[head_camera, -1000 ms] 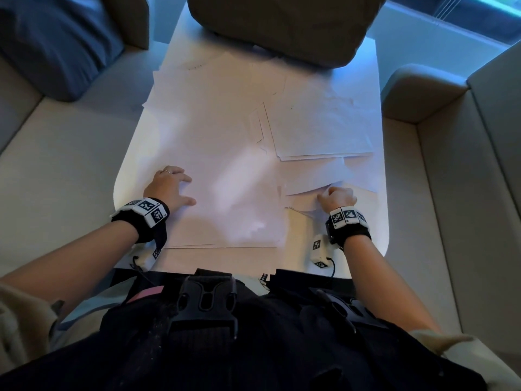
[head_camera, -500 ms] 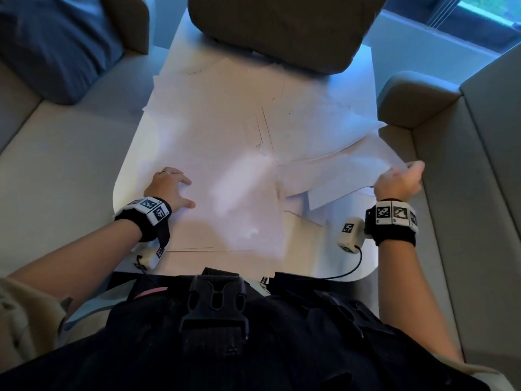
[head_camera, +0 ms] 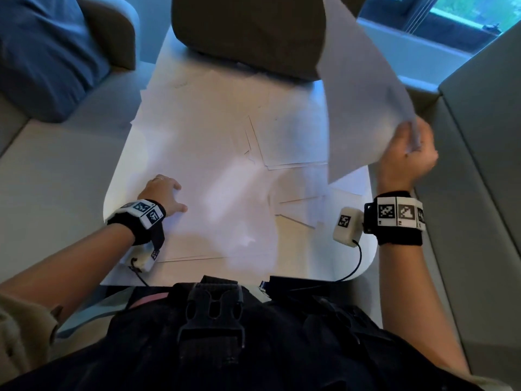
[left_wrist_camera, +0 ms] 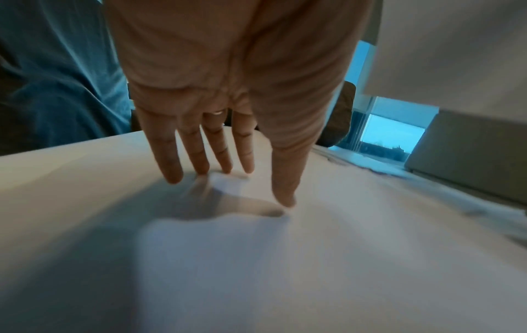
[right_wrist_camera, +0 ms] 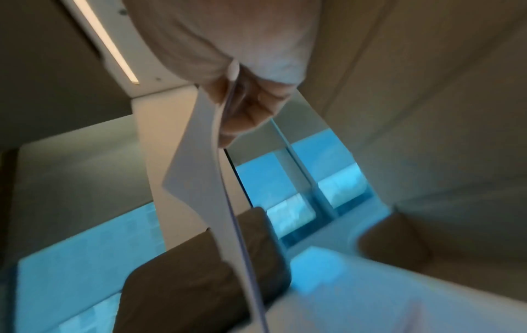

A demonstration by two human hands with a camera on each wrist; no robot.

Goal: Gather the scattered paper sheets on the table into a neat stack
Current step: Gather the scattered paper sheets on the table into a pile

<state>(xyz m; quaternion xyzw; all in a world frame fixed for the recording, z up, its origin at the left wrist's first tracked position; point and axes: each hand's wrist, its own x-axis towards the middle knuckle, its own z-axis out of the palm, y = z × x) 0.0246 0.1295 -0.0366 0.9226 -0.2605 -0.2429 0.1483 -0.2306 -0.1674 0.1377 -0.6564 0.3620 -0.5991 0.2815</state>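
White paper sheets (head_camera: 214,142) lie scattered and overlapping across the white table (head_camera: 366,258). My left hand (head_camera: 162,193) rests flat on the near-left sheets (left_wrist_camera: 256,259), its fingers (left_wrist_camera: 171,162) straight and spread. At the table's right edge my right hand (head_camera: 408,153) is raised and pinches the corner of a lifted sheet (head_camera: 358,88), which stands up nearly on edge. The right wrist view shows that lifted sheet (right_wrist_camera: 199,169) edge-on, with fingers (right_wrist_camera: 250,112) curled round it. It may be more than one sheet; I cannot tell.
A dark brown cushion (head_camera: 248,32) lies on the table's far end, over some sheets. A blue pillow (head_camera: 42,52) sits on the beige sofa (head_camera: 42,170) at the left. More sofa seating (head_camera: 479,165) flanks the right. A window (head_camera: 465,12) is at the far right.
My right hand pinched paper at the near right of the table, pulled it out to the right and lifted it upright. The left hand stayed pressed on the sheets.
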